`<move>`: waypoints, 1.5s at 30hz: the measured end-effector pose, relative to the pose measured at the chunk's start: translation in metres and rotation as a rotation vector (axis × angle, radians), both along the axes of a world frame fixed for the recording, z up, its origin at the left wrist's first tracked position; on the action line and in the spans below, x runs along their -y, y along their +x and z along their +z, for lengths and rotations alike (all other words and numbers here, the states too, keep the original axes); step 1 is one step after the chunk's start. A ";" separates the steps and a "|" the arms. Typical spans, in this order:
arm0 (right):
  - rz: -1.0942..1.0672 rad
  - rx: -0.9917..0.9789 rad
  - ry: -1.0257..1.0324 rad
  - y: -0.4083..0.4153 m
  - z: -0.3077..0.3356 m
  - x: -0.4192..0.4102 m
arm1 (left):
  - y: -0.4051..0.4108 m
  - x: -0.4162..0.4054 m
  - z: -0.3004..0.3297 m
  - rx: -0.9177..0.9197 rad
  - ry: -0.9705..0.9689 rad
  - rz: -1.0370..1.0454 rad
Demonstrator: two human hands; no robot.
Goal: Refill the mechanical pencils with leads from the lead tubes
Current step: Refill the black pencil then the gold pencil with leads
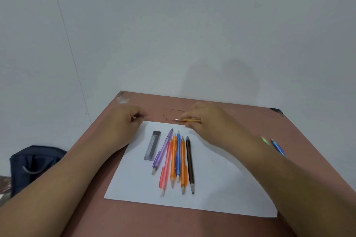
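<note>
- Pencils (174, 161): six lie side by side on the white paper (221, 188); lead tube (152, 145) just left of them, apparently closed.
- Right hand (206, 119) pinches a yellow pencil (189, 120) at the far paper edge.
- Left hand (123, 121): fingers curled, contents cannot be told.
- Judgement: refilling barely begun; most pencils left.

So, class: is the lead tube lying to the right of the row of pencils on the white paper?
No: the lead tube lies on the white paper left of the purple pencil, the leftmost of the row.
</note>
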State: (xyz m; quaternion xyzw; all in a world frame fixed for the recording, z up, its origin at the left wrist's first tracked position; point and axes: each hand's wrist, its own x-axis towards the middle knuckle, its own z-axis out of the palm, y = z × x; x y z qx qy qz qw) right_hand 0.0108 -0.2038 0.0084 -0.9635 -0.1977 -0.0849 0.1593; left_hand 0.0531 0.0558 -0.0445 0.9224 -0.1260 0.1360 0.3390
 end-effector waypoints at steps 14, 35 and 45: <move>0.344 -0.103 -0.469 0.035 0.002 -0.070 | -0.005 -0.002 0.008 -0.025 -0.087 0.114; -0.062 -0.066 0.786 -0.033 0.010 0.030 | -0.050 0.063 0.058 -0.406 -0.420 -0.215; -0.017 0.048 0.981 -0.036 0.024 0.051 | -0.043 0.086 0.065 -0.556 -0.576 -0.391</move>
